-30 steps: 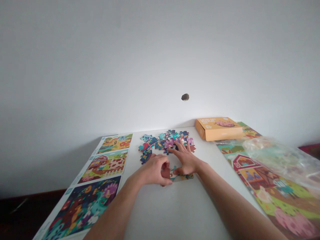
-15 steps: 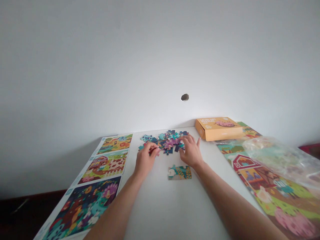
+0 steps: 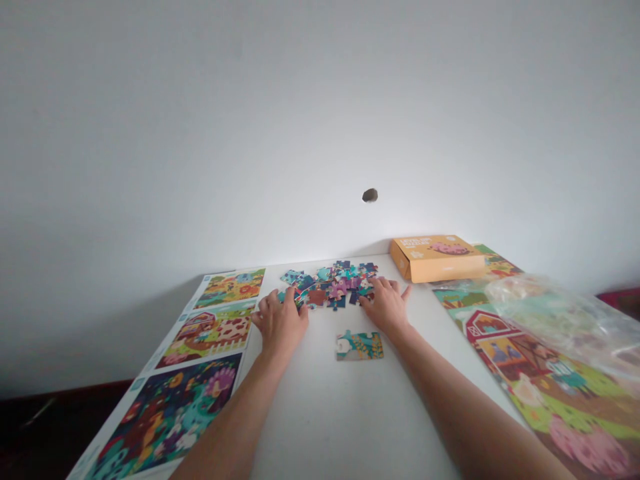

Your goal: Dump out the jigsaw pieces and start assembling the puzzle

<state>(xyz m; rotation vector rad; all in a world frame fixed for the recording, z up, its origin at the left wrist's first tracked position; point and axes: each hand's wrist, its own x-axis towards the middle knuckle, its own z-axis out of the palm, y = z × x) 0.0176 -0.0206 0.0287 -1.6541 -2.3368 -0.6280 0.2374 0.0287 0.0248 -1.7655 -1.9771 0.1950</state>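
Left hand (image 3: 281, 320) and right hand (image 3: 386, 303), fingers apart, flank the heaped jigsaw pieces (image 3: 339, 288); 1 joined section (image 3: 360, 347) lies nearer.

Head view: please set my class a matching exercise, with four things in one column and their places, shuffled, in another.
Things
1. Orange box
2. Small puzzle section
3. Clear plastic bag
4. Cow picture

Places
A. Partly over the large farm sheet
B. Between the lion picture and the dark picture
C. At the far side, close to the wall
D. Nearer the camera than the heap of pieces, between the forearms

Right pairs: 1-C, 2-D, 3-A, 4-B
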